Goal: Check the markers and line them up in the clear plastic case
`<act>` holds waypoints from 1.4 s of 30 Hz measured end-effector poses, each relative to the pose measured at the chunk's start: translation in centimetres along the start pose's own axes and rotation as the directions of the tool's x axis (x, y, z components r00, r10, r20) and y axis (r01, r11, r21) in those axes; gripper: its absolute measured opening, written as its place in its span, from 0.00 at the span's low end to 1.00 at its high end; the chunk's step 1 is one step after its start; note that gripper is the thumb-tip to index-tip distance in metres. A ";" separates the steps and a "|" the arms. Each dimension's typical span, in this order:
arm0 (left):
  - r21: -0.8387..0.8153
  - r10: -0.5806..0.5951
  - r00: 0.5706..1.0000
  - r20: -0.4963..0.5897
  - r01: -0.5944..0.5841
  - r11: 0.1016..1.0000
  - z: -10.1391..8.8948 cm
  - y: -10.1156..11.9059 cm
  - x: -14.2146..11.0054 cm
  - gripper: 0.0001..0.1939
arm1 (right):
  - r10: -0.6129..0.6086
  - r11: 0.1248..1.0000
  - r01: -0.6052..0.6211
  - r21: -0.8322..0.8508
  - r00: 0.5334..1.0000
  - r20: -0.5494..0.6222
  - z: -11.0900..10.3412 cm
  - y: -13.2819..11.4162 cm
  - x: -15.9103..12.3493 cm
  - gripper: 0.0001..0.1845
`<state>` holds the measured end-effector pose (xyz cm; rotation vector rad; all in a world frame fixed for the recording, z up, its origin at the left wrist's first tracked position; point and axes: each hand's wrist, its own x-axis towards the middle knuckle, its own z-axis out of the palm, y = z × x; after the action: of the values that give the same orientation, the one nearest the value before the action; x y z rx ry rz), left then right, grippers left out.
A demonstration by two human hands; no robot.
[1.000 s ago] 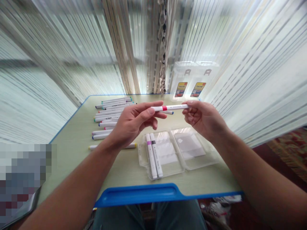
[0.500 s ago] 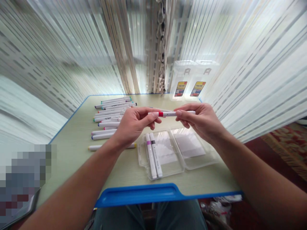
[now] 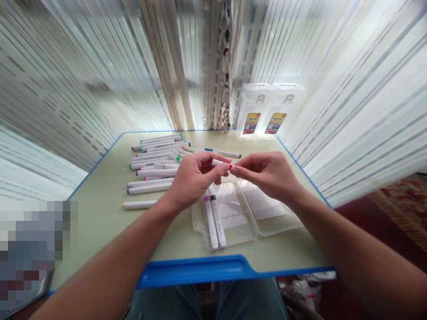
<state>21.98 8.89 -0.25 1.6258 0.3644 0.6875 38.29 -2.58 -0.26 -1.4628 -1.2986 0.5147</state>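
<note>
Above the table, both hands are closed on a white marker with a red band (image 3: 218, 163). My left hand (image 3: 191, 178) pinches its white end between thumb and fingers. The fingertips of my right hand (image 3: 271, 173) close around it by the red band, hiding the rest of its barrel. Just below lies an open clear plastic case (image 3: 233, 242). Its left half holds a marker with a purple band (image 3: 211, 222) and a marker with a dark band (image 3: 218, 222), side by side.
Several white markers (image 3: 153, 183) lie in a loose column on the left of the table (image 3: 100, 222). A blue-ended marker (image 3: 227, 154) lies behind my hands. Two clear labelled containers (image 3: 251, 106) stand at the back right. A blue tray edge (image 3: 196, 269) runs along the front.
My right hand has slid left along the red-banded marker to its band, close to my left hand. The left hand has moved slightly right, and the marker is tilted more.
</note>
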 end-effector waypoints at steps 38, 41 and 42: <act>-0.062 0.241 0.963 0.121 -0.235 0.970 0.0 1.8 -1.1 0.12 | -0.199 0.972 0.213 -0.104 0.972 0.128 0.4 0.5 -0.5 0.07; -0.011 0.281 0.933 0.223 -0.286 0.958 0.0 2.0 -1.4 0.15 | -0.219 0.962 0.235 -0.140 0.968 0.120 0.3 0.2 -0.5 0.07; 0.014 0.290 0.924 0.248 -0.303 0.953 0.0 2.1 -1.4 0.15 | -0.214 0.962 0.231 -0.147 0.969 0.122 0.2 0.1 -0.4 0.07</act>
<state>20.58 7.66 1.50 1.8118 -0.0462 0.6975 38.03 -2.86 -0.59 -1.4112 -1.5980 0.3482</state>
